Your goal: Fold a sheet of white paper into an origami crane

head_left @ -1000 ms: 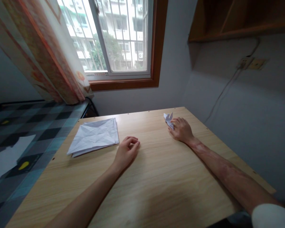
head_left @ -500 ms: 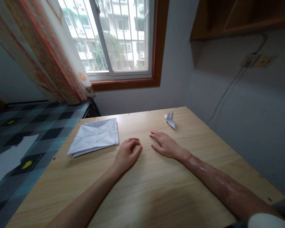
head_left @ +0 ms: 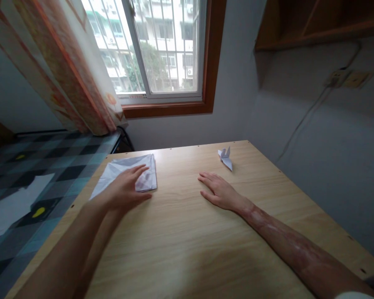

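My left hand (head_left: 129, 187) is over the near right part of a stack of creased white paper sheets (head_left: 148, 176), its thumb and fingers spread apart with nothing between them. It hides much of the stack, and whether it touches the paper I cannot tell. Flat on the wooden table (head_left: 174, 232) rests my right hand (head_left: 218, 190), fingers stretched out and holding nothing. Just beyond it stands a small folded white paper figure (head_left: 226, 158) with two upright points, apart from the fingers.
Left of the table is a bed with a checked cover (head_left: 71, 151), and white paper pieces (head_left: 21, 203) lie on it. A window (head_left: 171, 62) and a patterned curtain (head_left: 71, 70) are behind. A wall shelf (head_left: 324, 35) and a socket with a cord (head_left: 339, 78) are at the right.
My left hand has moved left from the middle of the table to over the paper stack, and its fingers have spread. My right hand has stayed in place on the table.
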`<move>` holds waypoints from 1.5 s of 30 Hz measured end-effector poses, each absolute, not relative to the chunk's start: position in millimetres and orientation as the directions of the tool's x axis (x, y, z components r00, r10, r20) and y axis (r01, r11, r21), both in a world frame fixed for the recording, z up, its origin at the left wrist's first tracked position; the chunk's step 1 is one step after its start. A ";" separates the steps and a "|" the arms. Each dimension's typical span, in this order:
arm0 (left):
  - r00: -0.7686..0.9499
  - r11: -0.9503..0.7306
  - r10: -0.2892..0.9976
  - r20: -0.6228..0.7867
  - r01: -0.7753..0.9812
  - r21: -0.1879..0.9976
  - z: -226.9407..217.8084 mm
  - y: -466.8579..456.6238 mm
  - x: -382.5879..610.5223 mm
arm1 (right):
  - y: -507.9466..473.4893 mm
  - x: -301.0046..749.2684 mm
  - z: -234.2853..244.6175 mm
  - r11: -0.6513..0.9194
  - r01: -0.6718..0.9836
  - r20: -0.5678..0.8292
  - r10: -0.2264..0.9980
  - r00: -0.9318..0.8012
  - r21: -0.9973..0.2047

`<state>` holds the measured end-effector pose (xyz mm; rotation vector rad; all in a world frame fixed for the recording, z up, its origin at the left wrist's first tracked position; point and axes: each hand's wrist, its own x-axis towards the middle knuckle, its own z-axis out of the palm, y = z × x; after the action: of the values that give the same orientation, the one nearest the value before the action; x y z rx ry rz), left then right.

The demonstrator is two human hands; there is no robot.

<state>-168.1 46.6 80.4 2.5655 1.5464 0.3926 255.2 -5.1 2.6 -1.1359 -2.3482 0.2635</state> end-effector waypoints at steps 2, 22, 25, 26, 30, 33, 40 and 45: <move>0.405 -0.410 0.910 0.084 0.857 0.313 82.3 52.6 -193.9 | -5.6 254.8 3.2 0.633 0.674 0.367 0.773 -0.518 -0.381; 0.426 -0.464 0.880 0.210 0.865 0.190 97.3 22.9 -121.7 | -14.0 255.2 11.9 0.719 0.548 0.544 0.688 -0.480 -0.427; 0.513 -0.554 0.830 0.218 0.804 0.216 78.7 -3.7 -70.8 | -19.0 252.8 17.3 0.770 0.512 0.577 0.631 -0.519 -0.381; 0.525 -0.566 0.823 0.218 0.791 0.232 72.2 -12.1 -57.3 | -19.8 251.9 18.4 0.783 0.504 0.581 0.614 -0.535 -0.363; 0.579 -0.619 0.785 0.219 0.714 0.328 53.5 -35.6 -26.1 | -17.4 250.6 16.8 0.807 0.504 0.559 0.582 -0.591 -0.307; 0.629 -0.658 0.748 0.209 0.666 0.350 51.6 -37.3 -25.9 | -12.9 252.9 12.6 0.800 0.508 0.516 0.596 -0.615 -0.319; 0.632 -0.610 0.766 0.120 0.655 0.445 77.6 -11.5 -66.5 | -12.8 257.1 9.9 0.699 0.547 0.515 0.713 -0.476 -0.462; 0.576 -0.482 0.817 0.019 0.666 0.569 93.3 2.5 -88.9 | -11.5 259.1 4.9 0.539 0.514 0.433 0.842 -0.322 -0.667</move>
<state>-88.9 2.5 93.3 2.2978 1.1836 0.3938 259.1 -11.5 4.9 -1.0964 -1.9952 0.5331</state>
